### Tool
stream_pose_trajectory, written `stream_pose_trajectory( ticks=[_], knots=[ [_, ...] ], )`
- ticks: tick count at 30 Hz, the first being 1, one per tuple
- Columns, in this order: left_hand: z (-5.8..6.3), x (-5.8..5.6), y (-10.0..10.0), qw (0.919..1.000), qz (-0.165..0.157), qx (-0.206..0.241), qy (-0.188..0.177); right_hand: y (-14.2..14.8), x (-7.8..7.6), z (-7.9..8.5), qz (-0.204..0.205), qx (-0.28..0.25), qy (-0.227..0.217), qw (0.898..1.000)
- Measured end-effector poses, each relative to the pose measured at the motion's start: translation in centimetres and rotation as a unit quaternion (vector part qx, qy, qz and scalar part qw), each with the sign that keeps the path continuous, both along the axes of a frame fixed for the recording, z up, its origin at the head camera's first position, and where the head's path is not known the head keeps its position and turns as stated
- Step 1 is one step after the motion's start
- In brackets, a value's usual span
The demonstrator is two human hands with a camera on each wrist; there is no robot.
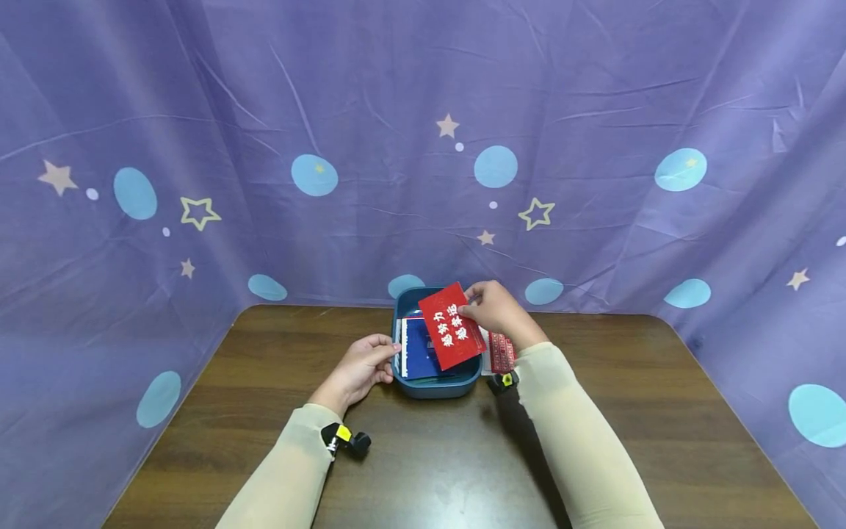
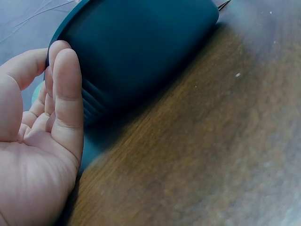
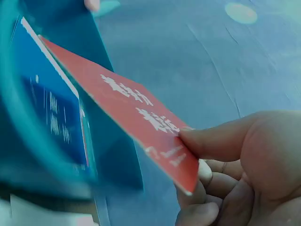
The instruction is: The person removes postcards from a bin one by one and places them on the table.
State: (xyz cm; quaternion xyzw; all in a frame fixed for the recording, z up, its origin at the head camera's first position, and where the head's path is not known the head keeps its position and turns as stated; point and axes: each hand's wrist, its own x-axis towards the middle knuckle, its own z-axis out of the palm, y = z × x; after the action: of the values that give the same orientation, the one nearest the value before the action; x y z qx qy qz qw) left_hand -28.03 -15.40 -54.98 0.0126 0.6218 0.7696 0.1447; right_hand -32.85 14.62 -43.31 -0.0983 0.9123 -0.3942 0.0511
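Observation:
A dark blue-green plastic bin (image 1: pixel 439 389) stands at the back of the table. My left hand (image 1: pixel 360 367) grips its left rim, thumb over the edge and fingers along the outer wall, as the left wrist view shows. My right hand (image 1: pixel 497 307) pinches the edge of a thin red booklet (image 1: pixel 449 323) with white lettering between thumb and fingers. The booklet is tilted above the bin, covering part of a blue notebook (image 1: pixel 416 349) with a white edge that lies inside. In the right wrist view, the blue notebook (image 3: pixel 51 108) sits below the red booklet (image 3: pixel 127 103).
Right of the bin lies a red and white patterned item (image 1: pixel 502 354), partly hidden by the right arm. The brown wooden table (image 1: pixel 423 470) ends at a purple curtain (image 1: pixel 396 95) close behind the bin.

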Motion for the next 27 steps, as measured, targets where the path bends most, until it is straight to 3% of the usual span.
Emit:
stream_pose_trajectory(
  ticks=[8,16,22,27],
  knots=[
    [0.1,0.1,-0.2,0.9999,-0.003,-0.01,-0.003,5.2,0.6,-0.7,-0.056,-0.05,-0.001,0.997],
    [0.2,0.1,0.1,0.9999,-0.005,-0.011,0.003,10.0,0.5,-0.8,-0.068,-0.078,-0.03,0.994],
    [0.3,0.0,-0.2,0.9999,-0.004,-0.01,0.003,12.3,0.5,-1.0,-0.082,-0.09,-0.051,0.991],
    [0.1,0.0,-0.1,1.0,-0.005,-0.008,0.002,13.3,0.3,-2.5,-0.098,-0.116,-0.091,0.984]
  ],
)
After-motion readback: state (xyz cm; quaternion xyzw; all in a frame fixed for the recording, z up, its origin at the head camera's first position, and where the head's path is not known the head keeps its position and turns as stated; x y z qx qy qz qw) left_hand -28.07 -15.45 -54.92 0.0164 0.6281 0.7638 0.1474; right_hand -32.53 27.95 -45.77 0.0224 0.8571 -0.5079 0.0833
